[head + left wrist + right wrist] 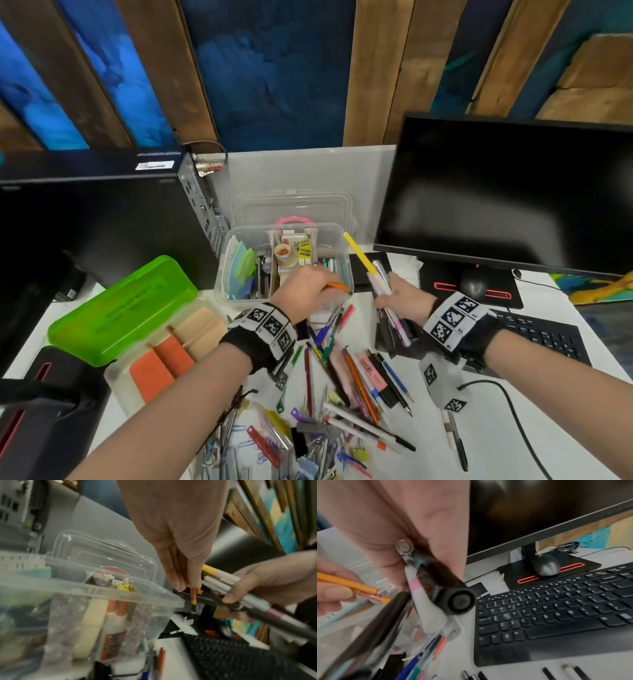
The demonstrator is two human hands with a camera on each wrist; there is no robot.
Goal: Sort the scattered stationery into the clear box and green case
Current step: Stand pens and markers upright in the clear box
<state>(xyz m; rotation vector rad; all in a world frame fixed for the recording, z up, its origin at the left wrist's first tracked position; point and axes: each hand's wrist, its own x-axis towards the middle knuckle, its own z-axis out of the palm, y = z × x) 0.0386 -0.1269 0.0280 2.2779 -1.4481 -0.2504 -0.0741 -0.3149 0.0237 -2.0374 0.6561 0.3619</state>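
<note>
Head view: clear box (239, 270) stands open at mid tabletop (513, 428), lid propped behind it; use it as the landmark. Left hand (305, 291) sits over the box's near right corner, fingers pinching orange pencils (337, 286). Right hand (402, 299), just right of the box, grips a bundle of pens and markers (382, 282), a yellow one poking up toward the box. Green case (130, 301) lies open to the box's left, with orange and peach pads inside. Loose pens and clips (342, 377) lie scattered on the near side of the box. Left wrist view: left fingers (173, 580) point down, the pencils hanging just outside the box's right rim (154, 588), beside the bundle. Right wrist view: right hand's fingers wrap the bundle, whose ends face the camera; keyboard (556, 608) lies to the right. Judgement: the step looks like feeding pencils into the box's right compartment. Best to carry the tips inward past the rim, lay them parallel to the pens already there, release low, and keep the bundle clear of the box wall.
</note>
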